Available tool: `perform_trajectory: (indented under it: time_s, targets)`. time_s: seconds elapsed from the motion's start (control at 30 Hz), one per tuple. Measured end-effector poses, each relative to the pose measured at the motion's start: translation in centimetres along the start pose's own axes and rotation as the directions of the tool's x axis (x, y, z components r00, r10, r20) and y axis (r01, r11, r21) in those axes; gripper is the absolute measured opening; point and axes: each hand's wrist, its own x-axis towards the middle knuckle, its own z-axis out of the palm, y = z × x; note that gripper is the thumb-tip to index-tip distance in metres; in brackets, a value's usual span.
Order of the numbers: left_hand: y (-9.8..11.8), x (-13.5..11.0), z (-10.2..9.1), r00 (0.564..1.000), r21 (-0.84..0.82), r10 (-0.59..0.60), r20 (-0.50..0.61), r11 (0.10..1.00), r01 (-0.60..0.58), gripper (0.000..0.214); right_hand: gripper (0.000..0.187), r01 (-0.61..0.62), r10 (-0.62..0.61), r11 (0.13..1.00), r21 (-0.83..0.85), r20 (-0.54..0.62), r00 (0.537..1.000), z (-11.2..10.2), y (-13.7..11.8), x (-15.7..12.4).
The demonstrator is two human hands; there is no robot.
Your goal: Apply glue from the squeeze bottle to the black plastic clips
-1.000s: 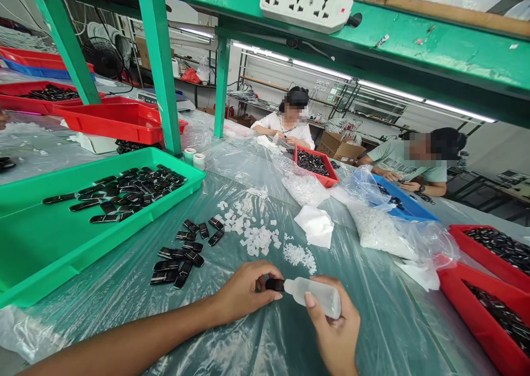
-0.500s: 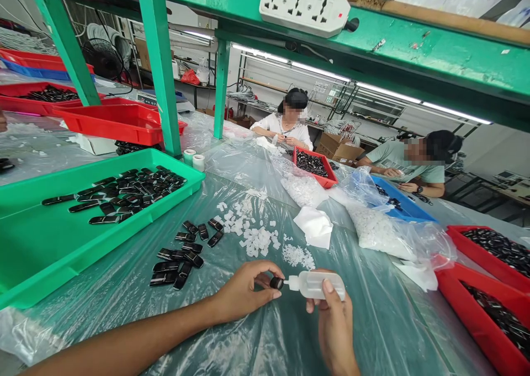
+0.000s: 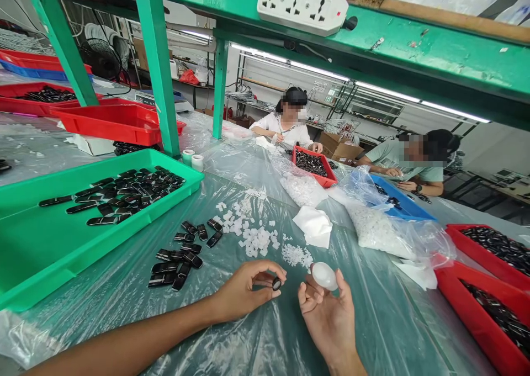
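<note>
Crinkled sheeting [image 3: 226,343] | left fingers [image 3: 266,266]: rounded black piece [image 3: 276,284] | right fingers [image 3: 345,294]: frosted bottle [image 3: 324,276]

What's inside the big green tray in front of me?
Black pieces lie heaped toward the far right end of the green tray, many overlapping. The lowest pieces and the floor beneath the heap are covered.

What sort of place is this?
Likely a small-parts assembly workshop. A long green plastic tray holds many small black oblong parts, and two co-workers, a person in a white top and a person in a pale green shirt, work along a plastic-covered green table.
</note>
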Motion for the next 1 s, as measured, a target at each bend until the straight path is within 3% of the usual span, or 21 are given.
perform_trajectory:
  time_s: [0.23, 0.5, 0.63, 0.87, 1.0]
  targets:
    - [-0.3, 0.0, 0.0, 0.993, 0.149, -0.108, -0.045, 0.982, 0.114, 0.02, 0.024, 0.002, -0.002, 1.0, 0.01, -0.014, 1.0, -0.3, -0.2, 0.2]
    - [-0.8, 0.1, -0.1, 0.984, 0.054, -0.178, 0.0, 0.983, 0.178, 0.027, 0.027, -0.031, 0.032, 0.999, -0.038, 0.027, 0.999, -0.3, 0.3, 0.2]
    - [-1.3, 0.1, -0.1, 0.988, 0.008, -0.154, 0.012, 0.988, 0.154, 0.032, 0.028, -0.012, 0.014, 0.994, -0.112, 0.013, 1.0, -0.2, 0.4, 0.2]
    - [-1.3, 0.1, -0.2, 0.989, 0.296, -0.117, -0.089, 0.945, 0.139, 0.024, 0.025, -0.023, 0.018, 0.988, -0.152, -0.036, 0.999, 0.0, 0.6, 0.3]
    - [-0.7, 0.1, -0.2, 0.982, 0.359, -0.057, -0.18, 0.926, 0.119, 0.02, 0.023, -0.011, 0.009, 0.979, -0.204, -0.008, 1.0, -0.2, 0.9, 0.4]
